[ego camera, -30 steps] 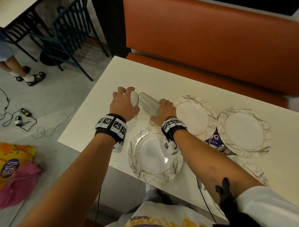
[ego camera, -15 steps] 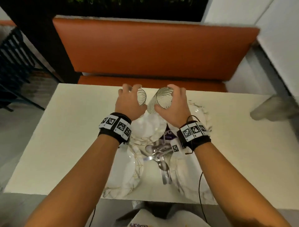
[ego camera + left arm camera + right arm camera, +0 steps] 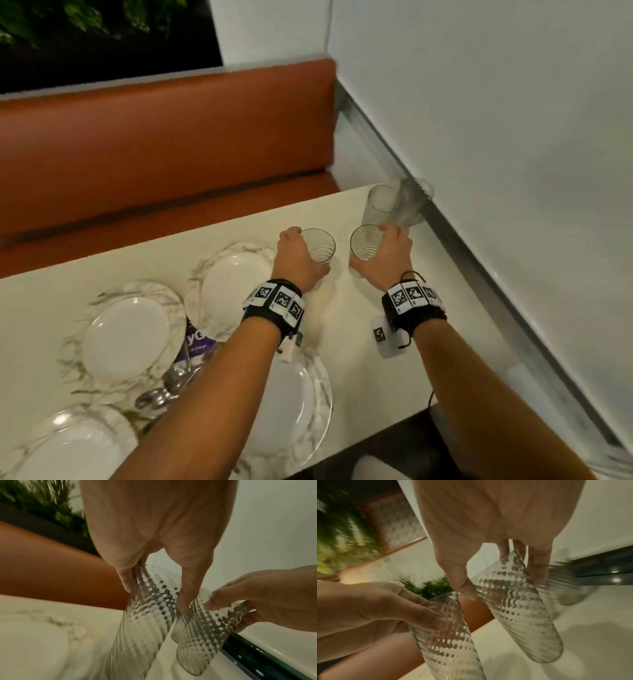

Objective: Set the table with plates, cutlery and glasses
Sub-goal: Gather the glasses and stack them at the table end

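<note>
Each hand holds one ribbed clear glass upright, low over the right end of the cream table [image 3: 346, 308]. My left hand [image 3: 301, 253] grips the left glass [image 3: 320, 246] near its rim, thumb and fingers on opposite sides [image 3: 154, 595]. My right hand [image 3: 387, 250] grips the right glass [image 3: 364, 243] the same way [image 3: 502, 580]. The two glasses are a few centimetres apart. Whether their bases touch the table is unclear. Several marble-rimmed white plates lie to the left, the nearest [image 3: 236, 284] beside my left wrist.
More clear glasses [image 3: 383, 202] stand at the far right corner against the white wall [image 3: 479, 171]. Spoons [image 3: 168, 387] lie on a purple pack [image 3: 197, 339] between the plates. An orange bench [image 3: 164, 137] runs behind the table.
Both hands carried their glasses from the middle of the table to its right end near the wall. The glasses went from tilted to upright, and the head view swung right.
</note>
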Motion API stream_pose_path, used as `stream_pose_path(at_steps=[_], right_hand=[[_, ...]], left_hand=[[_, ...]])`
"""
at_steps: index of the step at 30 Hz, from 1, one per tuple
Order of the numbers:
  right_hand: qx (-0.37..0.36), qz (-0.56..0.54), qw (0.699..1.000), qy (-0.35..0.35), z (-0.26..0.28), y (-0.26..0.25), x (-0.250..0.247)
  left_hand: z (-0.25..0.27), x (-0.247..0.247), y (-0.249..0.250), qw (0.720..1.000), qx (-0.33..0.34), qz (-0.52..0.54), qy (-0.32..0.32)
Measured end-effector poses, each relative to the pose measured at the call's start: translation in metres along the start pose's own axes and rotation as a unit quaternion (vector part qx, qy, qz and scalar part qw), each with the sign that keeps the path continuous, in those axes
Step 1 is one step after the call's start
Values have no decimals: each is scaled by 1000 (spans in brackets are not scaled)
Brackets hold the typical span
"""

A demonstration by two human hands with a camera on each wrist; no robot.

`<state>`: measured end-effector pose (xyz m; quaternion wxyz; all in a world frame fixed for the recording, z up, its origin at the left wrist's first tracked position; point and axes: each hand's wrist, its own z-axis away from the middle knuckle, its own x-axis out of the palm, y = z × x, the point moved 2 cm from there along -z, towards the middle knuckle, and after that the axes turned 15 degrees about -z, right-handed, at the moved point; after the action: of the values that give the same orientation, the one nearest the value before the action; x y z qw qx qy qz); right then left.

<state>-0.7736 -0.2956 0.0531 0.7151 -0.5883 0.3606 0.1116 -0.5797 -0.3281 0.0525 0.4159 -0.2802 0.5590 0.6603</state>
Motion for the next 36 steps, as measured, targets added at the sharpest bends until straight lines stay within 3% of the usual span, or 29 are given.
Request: stream_pose_path(at_steps=[7,15,31,36], right_hand=[[74,31,997,2,-37,76,-44],[94,-2,995,18,-69,107,-73],[66,-18,998,9,-99,109,-93],[70,55,996,-20,-94,103,-101]], left_hand=[[-20,80,70,999,18,29,-23],[-39,128,115,995,10,91,-30],[-53,146,145,991,-56,119,-31],[-49,139,139,993,-42,88,-65]])
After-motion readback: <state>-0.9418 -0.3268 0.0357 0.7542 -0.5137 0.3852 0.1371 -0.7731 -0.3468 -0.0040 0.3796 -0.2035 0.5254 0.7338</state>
